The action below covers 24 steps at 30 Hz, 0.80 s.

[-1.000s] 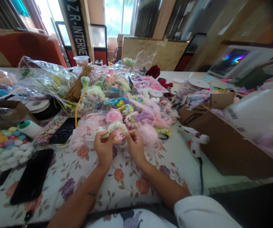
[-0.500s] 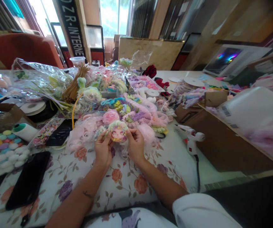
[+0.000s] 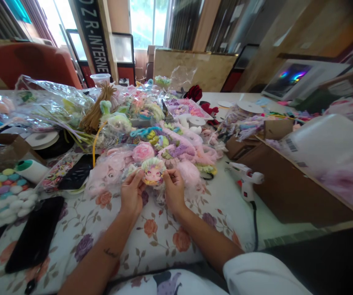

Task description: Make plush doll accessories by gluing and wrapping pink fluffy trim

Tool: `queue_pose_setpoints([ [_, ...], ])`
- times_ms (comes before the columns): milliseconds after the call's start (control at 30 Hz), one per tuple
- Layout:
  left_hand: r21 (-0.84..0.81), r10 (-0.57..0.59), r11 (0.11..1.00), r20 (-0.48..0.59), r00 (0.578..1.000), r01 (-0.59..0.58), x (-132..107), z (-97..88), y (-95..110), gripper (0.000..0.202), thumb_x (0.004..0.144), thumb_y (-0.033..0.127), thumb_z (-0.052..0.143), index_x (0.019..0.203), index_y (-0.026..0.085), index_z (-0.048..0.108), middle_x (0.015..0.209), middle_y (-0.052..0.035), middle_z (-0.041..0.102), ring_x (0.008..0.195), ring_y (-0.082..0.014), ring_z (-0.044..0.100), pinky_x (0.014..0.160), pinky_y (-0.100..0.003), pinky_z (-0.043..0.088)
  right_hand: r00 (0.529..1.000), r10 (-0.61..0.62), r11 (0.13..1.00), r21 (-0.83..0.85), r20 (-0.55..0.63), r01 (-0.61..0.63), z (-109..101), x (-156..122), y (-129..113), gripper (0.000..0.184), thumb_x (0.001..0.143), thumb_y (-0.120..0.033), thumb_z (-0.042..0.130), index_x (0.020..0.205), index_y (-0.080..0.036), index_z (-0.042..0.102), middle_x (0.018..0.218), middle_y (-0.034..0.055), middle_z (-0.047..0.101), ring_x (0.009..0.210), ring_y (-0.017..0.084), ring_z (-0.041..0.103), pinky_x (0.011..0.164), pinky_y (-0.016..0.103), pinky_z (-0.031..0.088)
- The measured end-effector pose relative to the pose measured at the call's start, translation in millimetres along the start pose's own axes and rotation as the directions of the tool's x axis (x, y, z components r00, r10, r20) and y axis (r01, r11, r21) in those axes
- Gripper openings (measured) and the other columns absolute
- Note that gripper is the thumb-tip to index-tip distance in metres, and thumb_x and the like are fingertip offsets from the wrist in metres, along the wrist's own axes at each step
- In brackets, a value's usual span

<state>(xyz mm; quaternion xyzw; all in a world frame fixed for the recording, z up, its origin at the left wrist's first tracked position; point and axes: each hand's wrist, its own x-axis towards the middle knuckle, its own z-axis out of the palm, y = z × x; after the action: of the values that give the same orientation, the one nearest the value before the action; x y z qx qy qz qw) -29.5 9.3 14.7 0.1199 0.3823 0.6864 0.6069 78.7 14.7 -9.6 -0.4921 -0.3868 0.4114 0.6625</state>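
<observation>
Doll-face charm [image 3: 153,172] pinched between left hand [image 3: 132,194] and right hand [image 3: 174,189], fingers clamped on its edges

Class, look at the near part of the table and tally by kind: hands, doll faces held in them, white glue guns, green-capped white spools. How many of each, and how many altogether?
2 hands: left hand, right hand
1 doll face, pinched between both hands
1 glue gun
1 spool
Total: 5
</observation>
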Motion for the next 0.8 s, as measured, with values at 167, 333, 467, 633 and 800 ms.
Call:
queue_pose_setpoints([
  [167,0.06,-0.014,0.998,0.024,1.0,0.013,1.3,-1.6,5.5,0.03,0.054,0.025,0.084,0.079,0.016,0.07,0.077,-0.0005,0.072,0.064,-0.012,0.066,0.058,-0.022,0.054,0.999,-0.016,1.0,0.023,0.045,0.015,-0.2,-1.8,-2.1,0.021,0.078,-0.037,0.062,0.073,-0.02,0.052,0.069,-0.0027,0.05,0.063,0.012,0.046,0.062,0.024,0.04],
  [333,0.185,0.031,0.982,0.019,0.999,-0.034,0.7,-4.1,2.2,0.037,0.056,0.033,0.083,0.087,0.016,0.072,0.079,-0.0018,0.071,0.064,-0.0123,0.066,0.058,-0.023,0.053,1.0,0.0,1.0,0.001,0.013,0.0,-0.9,-1.3,-3.1,0.02,0.077,-0.035,0.062,0.07,-0.02,0.05,0.067,-0.0033,0.049,0.06,0.011,0.044,0.058,0.023,0.038],
  [467,0.265,0.062,0.962,0.021,0.998,-0.065,-1.7,-3.6,-3.2,0.048,0.06,0.036,0.08,0.102,0.016,0.071,0.085,-0.0047,0.071,0.067,-0.0126,0.065,0.055,-0.021,0.05,1.0,0.0,1.0,-0.014,0.001,0.0,-1.3,0.1,-4.1,0.02,0.077,-0.035,0.062,0.07,-0.019,0.05,0.065,-0.0039,0.049,0.059,0.011,0.044,0.057,0.023,0.037],
  [633,0.258,0.115,0.957,0.092,0.989,-0.135,-5.0,0.8,-4.0,0.058,0.055,0.03,0.083,0.109,0.015,0.069,0.089,-0.005,0.071,0.072,-0.0125,0.064,0.065,-0.023,0.053,1.0,-0.023,1.0,-0.006,-0.015,0.023,-1.1,1.8,-5.4,0.019,0.078,-0.035,0.06,0.072,-0.019,0.051,0.066,-0.0041,0.052,0.06,0.011,0.046,0.058,0.023,0.039],
  [800,0.202,0.136,0.969,0.054,0.989,-0.144,-1.5,1.5,1.0,0.056,0.055,0.027,0.083,0.109,0.016,0.069,0.088,-0.0045,0.072,0.07,-0.014,0.066,0.065,-0.025,0.055,0.999,-0.033,0.999,-0.027,0.036,0.034,-3.0,4.0,-6.2,0.021,0.077,-0.036,0.063,0.073,-0.019,0.052,0.082,0.0021,0.064,0.073,0.014,0.058,0.068,0.027,0.045],
])
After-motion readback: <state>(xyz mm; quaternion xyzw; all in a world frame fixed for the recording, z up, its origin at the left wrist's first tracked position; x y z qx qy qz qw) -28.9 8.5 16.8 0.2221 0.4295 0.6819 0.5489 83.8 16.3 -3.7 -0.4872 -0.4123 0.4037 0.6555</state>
